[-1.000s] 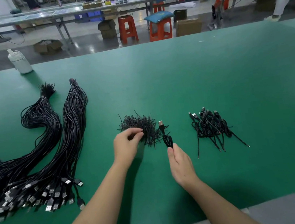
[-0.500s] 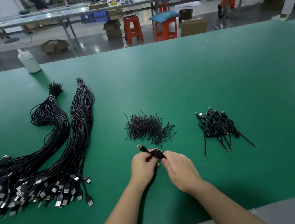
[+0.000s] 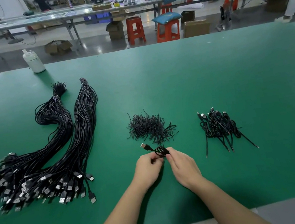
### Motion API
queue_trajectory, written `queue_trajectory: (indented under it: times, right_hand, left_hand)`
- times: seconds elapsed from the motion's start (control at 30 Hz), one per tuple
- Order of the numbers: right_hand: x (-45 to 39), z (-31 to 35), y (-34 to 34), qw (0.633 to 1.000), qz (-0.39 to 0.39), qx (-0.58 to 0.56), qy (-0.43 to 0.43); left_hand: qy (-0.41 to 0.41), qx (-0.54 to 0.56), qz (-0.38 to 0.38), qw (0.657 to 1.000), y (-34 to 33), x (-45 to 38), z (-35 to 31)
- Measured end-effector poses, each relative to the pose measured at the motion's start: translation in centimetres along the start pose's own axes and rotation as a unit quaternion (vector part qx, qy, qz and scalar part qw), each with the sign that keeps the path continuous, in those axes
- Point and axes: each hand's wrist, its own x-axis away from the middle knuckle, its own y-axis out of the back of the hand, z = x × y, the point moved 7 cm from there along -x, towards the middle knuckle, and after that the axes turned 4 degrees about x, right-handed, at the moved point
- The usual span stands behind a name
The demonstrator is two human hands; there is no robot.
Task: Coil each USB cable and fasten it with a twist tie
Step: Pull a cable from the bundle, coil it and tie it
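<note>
Left hand (image 3: pixel 146 166) and right hand (image 3: pixel 183 163) close together, fingers curled, pinching; forearms converge from below.

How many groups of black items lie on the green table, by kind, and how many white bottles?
Long cable bundles: 2
Twist tie pile: 1
Pile of finished coiled cables: 1
Coiled cable held in both hands: 1
White bottle: 1
Total: 6

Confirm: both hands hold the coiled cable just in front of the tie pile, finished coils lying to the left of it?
Not quite. The finished coils lie right of the twist tie pile, per the head view. Both the left hand and right hand do hold the coiled cable.
</note>
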Motion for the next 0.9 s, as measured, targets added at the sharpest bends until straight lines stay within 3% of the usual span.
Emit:
queue_trajectory:
  times: [0.17,0.3,0.5,0.6,0.9]
  right_hand:
    - [0.0,-0.7,-0.1,0.999,-0.002,-0.026,-0.031]
    - [0.0,-0.7,0.0,0.999,-0.001,-0.031,-0.033]
    - [0.1,-0.6,0.1,0.999,-0.005,-0.03,-0.026]
    - [0.1,-0.5,0.1,0.999,-0.006,-0.032,-0.026]
    - [-0.1,-0.6,0.0,0.999,0.001,-0.021,-0.037]
  left_hand:
    - [0.016,-0.02,-0.088,0.996,0.5,1.0,0.2]
    - [0.004,-0.062,-0.068,0.996,-0.1,1.3,-0.5]
    - [0.052,-0.062,-0.109,0.991,0.5,1.6,-0.5]
    - [0.07,-0.079,-0.087,0.991,0.3,1.6,-0.4]
    - [-0.012,-0.088,-0.075,0.993,-0.6,1.2,-1.8]
